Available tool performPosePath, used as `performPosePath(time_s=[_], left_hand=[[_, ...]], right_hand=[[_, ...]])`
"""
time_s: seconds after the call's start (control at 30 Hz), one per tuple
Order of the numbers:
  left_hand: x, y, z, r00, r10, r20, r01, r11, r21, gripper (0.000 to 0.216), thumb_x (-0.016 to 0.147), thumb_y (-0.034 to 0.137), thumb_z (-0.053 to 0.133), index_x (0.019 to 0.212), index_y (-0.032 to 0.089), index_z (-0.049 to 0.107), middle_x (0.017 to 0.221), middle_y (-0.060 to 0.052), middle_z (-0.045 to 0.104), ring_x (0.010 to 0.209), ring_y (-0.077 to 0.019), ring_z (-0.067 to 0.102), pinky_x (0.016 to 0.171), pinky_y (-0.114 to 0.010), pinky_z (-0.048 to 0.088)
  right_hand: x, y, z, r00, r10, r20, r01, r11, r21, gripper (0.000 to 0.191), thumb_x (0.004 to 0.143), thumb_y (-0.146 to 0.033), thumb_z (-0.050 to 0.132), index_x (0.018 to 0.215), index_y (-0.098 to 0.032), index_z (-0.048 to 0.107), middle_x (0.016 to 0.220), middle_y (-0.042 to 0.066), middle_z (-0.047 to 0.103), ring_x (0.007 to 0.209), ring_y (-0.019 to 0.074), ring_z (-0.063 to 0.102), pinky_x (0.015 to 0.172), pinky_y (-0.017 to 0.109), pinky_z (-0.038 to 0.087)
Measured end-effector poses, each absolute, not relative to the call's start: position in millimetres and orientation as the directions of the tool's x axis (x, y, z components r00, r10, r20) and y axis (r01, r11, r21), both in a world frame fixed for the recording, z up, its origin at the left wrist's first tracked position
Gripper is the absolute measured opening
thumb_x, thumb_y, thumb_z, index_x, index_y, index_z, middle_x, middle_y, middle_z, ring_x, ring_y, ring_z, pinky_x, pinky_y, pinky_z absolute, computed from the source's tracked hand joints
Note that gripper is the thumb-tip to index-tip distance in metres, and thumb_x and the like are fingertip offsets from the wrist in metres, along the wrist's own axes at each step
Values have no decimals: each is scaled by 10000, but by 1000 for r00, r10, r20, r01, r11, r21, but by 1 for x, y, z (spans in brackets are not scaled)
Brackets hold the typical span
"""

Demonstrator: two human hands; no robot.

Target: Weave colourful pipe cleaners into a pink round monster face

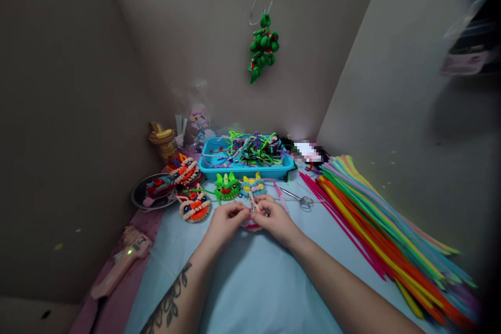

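My left hand [225, 222] and my right hand [276, 217] meet over the light blue table cover [250, 282], fingers pinched together on a small pink pipe-cleaner piece [252, 225] between them. Most of that piece is hidden by my fingers. Just beyond my hands lie finished pipe-cleaner faces: a green one [227, 187], a blue and yellow one [252, 185] and an orange and cream one [194, 207]. Small scissors [301, 200] lie right of my right hand.
A blue tray [246, 167] of pipe-cleaner scraps stands behind the faces. A long fan of coloured pipe cleaners [387, 235] covers the right side. A pink glue gun [123, 261] lies at the left, near a metal dish [152, 193]. A green ornament [264, 47] hangs on the back wall.
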State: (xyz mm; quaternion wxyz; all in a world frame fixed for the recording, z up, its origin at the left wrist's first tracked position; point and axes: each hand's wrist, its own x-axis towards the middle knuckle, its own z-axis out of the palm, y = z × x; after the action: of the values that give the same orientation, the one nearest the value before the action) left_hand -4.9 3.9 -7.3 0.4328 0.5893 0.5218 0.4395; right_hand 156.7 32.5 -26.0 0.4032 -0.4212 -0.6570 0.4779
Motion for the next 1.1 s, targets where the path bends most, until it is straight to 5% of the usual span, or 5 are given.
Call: performPosePath(time_s=[0.37, 0.63, 0.87, 1.1], left_hand=[[-5, 4, -10, 152, 987, 46, 238, -82, 968, 178, 712, 303, 643, 724, 127, 667, 707, -39, 657, 673, -156, 575, 640, -254, 442], [-2, 0, -9, 100, 993, 64, 252, -88, 964, 98, 714, 200, 611, 779, 164, 548, 696, -3, 608, 641, -128, 577, 585, -223, 439], [-5, 0, -9, 93, 991, 94, 364, -122, 924, 140, 736, 159, 560, 873, 172, 582, 862, -40, 636, 802, -162, 605, 654, -245, 475], [-4, -2, -8, 171, 983, 58, 234, -98, 967, 136, 703, 114, 544, 817, 181, 512, 688, 16, 605, 659, -135, 582, 588, -222, 435]], right_hand=[[156, 31, -27, -276, 947, 162, 209, 224, -952, 173, 665, -228, 628, 558, -197, 495, 989, 60, 527, 1043, 227, 540, 899, 347, 438], [156, 31, -26, -358, 924, 137, 195, 217, -957, 92, 678, -252, 682, 629, -184, 644, 1080, 69, 555, 1054, 222, 551, 949, 348, 410], [158, 32, -24, -367, 922, 125, 151, 191, -970, 175, 712, -277, 664, 582, -175, 608, 1074, 69, 552, 1075, 226, 535, 955, 352, 389], [163, 28, -19, -532, 841, 98, -30, 97, -995, 247, 670, -394, 734, 609, -179, 631, 1114, 69, 511, 1117, 265, 516, 878, 373, 458]])
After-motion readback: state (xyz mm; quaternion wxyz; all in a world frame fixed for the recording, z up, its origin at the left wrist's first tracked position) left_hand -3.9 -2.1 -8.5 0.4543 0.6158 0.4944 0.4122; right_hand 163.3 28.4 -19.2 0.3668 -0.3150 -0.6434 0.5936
